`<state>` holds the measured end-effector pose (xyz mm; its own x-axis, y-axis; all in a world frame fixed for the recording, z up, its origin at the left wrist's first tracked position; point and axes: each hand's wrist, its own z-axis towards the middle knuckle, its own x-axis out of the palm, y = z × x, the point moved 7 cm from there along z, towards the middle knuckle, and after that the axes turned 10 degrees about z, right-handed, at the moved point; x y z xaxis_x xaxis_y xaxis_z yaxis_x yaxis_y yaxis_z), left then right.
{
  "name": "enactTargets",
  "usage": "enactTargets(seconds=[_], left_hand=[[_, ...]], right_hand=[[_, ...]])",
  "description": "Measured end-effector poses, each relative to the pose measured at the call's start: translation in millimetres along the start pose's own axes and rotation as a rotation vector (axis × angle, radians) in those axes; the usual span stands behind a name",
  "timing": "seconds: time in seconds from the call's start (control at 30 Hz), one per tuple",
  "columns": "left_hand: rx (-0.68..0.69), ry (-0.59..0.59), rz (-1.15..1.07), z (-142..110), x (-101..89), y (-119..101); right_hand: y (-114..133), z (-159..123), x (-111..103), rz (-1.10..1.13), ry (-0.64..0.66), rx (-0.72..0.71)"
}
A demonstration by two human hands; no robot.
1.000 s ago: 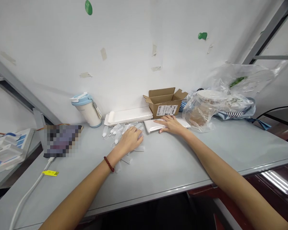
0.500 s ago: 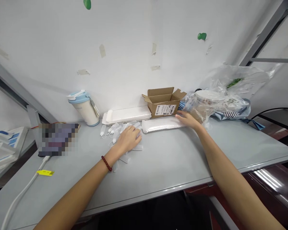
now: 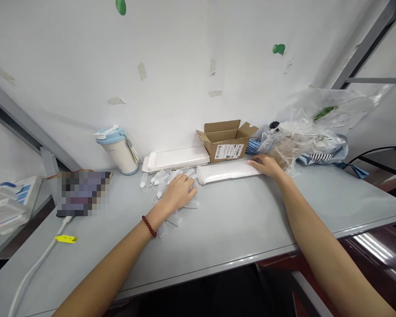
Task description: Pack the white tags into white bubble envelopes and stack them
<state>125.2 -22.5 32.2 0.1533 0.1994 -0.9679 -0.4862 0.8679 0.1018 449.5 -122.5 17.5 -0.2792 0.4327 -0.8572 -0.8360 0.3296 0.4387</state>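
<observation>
My left hand (image 3: pixel 179 192) lies palm down over a loose pile of small clear plastic tubes (image 3: pixel 160 178) with white tips and thin loops. Its fingers are slightly bent and spread over the pile, covering part of it. At the right end of a long white plastic-wrapped package (image 3: pixel 229 171) rests my right hand (image 3: pixel 267 166), thumb and fingers apart and touching it. Behind the tubes is a stack of flat white boxes (image 3: pixel 180 158). An open brown cardboard box (image 3: pixel 227 147) with a printed label stands behind the package.
A blue-and-cream tumbler (image 3: pixel 119 152) stands at the back left. Left of it lies a blurred-out device (image 3: pixel 82 193) with a white cable (image 3: pixel 36 264). Clear plastic bags (image 3: pixel 297 141) around a lidded round container fill the back right. The grey table (image 3: pixel 231 229) ends at a front edge.
My right hand has slid a little to the right along the package. My left hand stays over the tubes. The view has shifted slightly.
</observation>
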Motion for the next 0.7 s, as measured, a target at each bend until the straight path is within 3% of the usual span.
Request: enactTargets(seconds=[0.17,0.3,0.4,0.5,0.6,0.7], left_hand=[[0.001,0.053,-0.028,-1.2,-1.6,-2.1],[-0.010,0.066,-0.110,4.5,-11.4,4.3],[-0.112,-0.023,-0.132,17.9,-24.9,31.6],[-0.230,-0.084,0.038,34.3,-32.7,69.8],[-0.209,-0.004,0.097,49.1,-25.4,94.9],[-0.168,0.041,0.069,56.1,-17.9,104.9]], right_hand=[[3.5,1.8,0.9,-0.008,0.000,0.040],[38.2,0.7,1.3,0.014,0.003,-0.046],[83.1,-7.6,10.3,0.118,0.101,-0.241],[118.2,-20.1,24.0,0.147,0.214,-0.377],[128.8,-28.1,38.9,0.080,0.320,-0.360],[127.4,-31.1,47.2,0.069,0.386,-0.311]])
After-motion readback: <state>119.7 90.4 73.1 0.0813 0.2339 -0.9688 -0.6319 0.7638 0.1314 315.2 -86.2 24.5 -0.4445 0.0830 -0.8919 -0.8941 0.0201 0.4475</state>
